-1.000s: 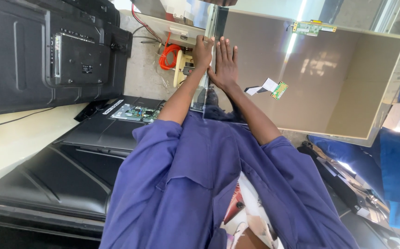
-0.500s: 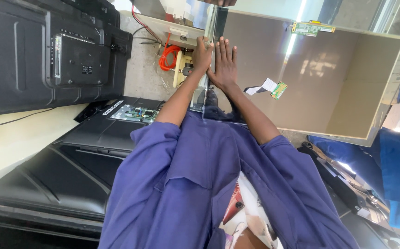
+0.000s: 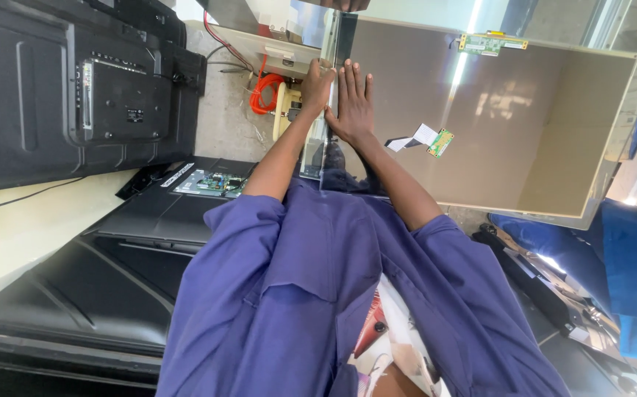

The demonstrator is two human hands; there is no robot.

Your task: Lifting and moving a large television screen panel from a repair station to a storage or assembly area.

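Display panel (image 3: 495, 117) stood on edge; my left hand (image 3: 317, 84) gripped its edge, right hand (image 3: 351, 103) pressed flat, fingers spread. Green boards still attached, nothing removed.

A dull grey-brown is shown by the large display panel (image 3: 509, 125), with small green circuit boards (image 3: 492, 43) fixed along its edge. Purple-blue is worn on the sleeves (image 3: 296, 294). A coiled cable (image 3: 263, 92) is coloured orange, and the television back (image 3: 76, 81) black.
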